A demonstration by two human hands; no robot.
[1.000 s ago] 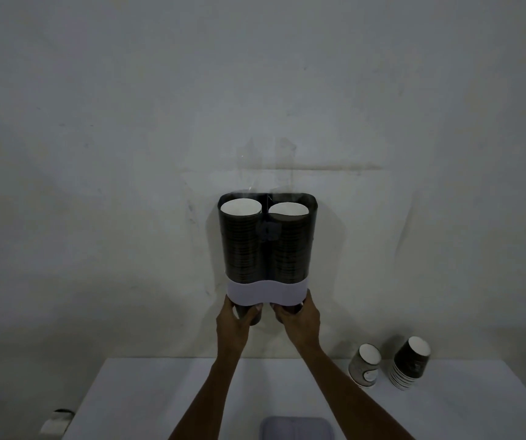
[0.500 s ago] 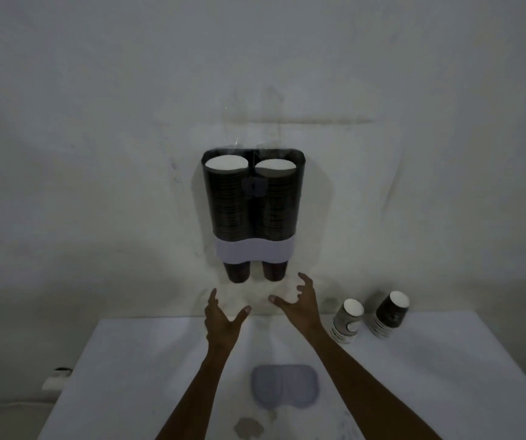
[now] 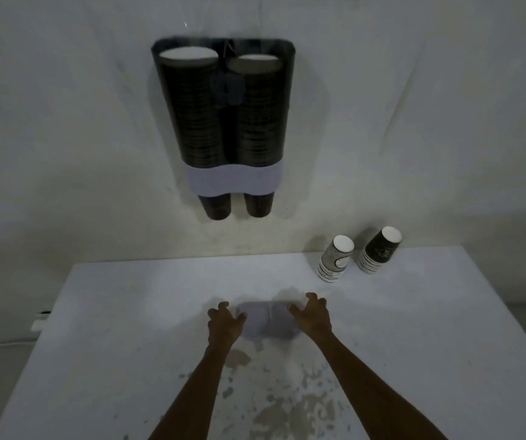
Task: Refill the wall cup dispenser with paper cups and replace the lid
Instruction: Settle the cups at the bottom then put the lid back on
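Observation:
The wall cup dispenser [image 3: 223,122] hangs on the wall with two dark tubes full of stacked paper cups. Its top is uncovered, showing white cup insides, and a pale band [image 3: 234,182] wraps its lower end, with two cup bottoms poking out below. The grey lid [image 3: 268,322] lies flat on the white table [image 3: 128,312]. My left hand [image 3: 223,323] is at the lid's left edge and my right hand [image 3: 312,315] at its right edge, both with fingers spread. I cannot tell if they touch it.
Two short stacks of spare paper cups stand tilted at the table's back right, a pale stack [image 3: 334,258] and a dark stack [image 3: 380,250]. The near part of the table top is stained and chipped. A white power strip [image 3: 39,322] sits off the left edge.
Both hands let go of the dispenser's lower end and dropped down to the lid on the table. The view tilted down, so the dispenser now appears higher.

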